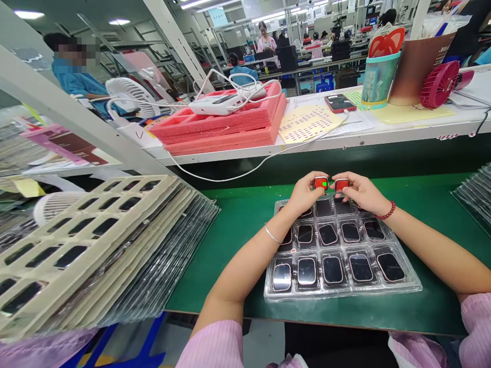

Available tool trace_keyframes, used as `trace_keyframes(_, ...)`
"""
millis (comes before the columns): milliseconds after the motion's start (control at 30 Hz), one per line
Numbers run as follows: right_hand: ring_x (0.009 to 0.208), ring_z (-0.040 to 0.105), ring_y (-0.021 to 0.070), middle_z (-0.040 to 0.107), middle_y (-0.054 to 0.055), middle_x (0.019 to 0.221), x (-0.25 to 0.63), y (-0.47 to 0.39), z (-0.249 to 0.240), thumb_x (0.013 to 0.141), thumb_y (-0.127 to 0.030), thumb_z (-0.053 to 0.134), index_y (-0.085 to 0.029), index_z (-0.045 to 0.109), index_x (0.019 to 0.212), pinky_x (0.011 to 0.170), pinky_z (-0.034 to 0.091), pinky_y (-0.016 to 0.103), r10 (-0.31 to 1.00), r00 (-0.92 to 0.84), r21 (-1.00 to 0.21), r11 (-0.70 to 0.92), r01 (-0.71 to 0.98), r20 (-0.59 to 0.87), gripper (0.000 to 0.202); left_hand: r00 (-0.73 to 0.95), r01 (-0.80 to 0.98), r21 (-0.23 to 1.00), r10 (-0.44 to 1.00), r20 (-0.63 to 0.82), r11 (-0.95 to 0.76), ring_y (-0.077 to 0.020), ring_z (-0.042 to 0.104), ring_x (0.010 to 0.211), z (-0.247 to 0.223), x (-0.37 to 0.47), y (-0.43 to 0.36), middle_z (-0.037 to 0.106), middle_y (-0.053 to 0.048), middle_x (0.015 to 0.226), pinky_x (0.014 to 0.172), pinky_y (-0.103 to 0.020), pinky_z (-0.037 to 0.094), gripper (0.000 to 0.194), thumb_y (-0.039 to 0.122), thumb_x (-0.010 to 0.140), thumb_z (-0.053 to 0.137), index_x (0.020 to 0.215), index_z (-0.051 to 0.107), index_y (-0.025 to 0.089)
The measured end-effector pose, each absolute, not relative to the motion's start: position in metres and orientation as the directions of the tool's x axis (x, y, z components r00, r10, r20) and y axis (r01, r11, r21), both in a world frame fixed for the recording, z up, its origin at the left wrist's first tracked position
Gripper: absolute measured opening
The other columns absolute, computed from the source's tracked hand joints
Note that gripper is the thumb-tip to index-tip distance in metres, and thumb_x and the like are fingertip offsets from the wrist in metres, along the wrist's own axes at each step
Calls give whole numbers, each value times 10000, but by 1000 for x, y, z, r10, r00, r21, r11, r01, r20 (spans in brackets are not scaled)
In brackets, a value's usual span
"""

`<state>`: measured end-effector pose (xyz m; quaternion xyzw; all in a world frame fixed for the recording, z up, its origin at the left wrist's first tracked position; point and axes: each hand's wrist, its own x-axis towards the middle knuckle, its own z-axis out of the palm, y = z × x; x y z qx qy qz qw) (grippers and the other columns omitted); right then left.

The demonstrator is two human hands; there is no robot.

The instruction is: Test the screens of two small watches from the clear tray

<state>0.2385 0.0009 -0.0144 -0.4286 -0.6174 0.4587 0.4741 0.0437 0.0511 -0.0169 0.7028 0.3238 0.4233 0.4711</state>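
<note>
green bench | white shelf behind | slanted frame post | ceiling strip lights | workstation rows beyond

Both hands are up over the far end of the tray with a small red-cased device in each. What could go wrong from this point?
1. The left hand and right hand each pinch a small red-cased device by fingertips; either could slip onto the screens below.
2. The forearms lie over the clear tray; a drag could shift it.
3. The leaning tray stack could slide.
</note>
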Motion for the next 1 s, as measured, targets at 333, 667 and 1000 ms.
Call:
trace_keyframes(333, 717, 729, 165, 730, 66, 959, 239, 0, -13, 773, -225, 618, -183, 644, 1095, 548, 550, 237, 964, -185, -971, 212, 110, 189, 325, 423, 52, 939, 860, 287, -339, -133, 616, 745, -16, 44, 50, 664, -36, 871, 695, -254, 516, 302, 180, 723, 647, 1022, 652, 144)
trace_keyframes(667, 612, 683, 139, 750, 63, 880, 238, -1, -10, 756, -234, 655, -179, 660, 1003, 496, 509, 223, 967, -175, -970, 210, 123, 187, 254, 446, 0, 977, 875, 190, -212, -132, 619, 702, -11, 45, 46, 655, -33, 767, 594, -235, 532, 211, 242, 762, 657, 943, 660, 133)
trace_keyframes(1000, 509, 607, 113, 707, 27, 720, 239, -3, -7, 778, -320, 701, -175, 671, 847, 468, 494, 227, 972, -153, -978, 192, 85, 177, 163, 434, 29, 984, 889, 144, -174, -131, 630, 644, -4, 44, 43, 678, -41, 738, 542, -223, 497, 264, 382, 828, 654, 895, 691, 129)
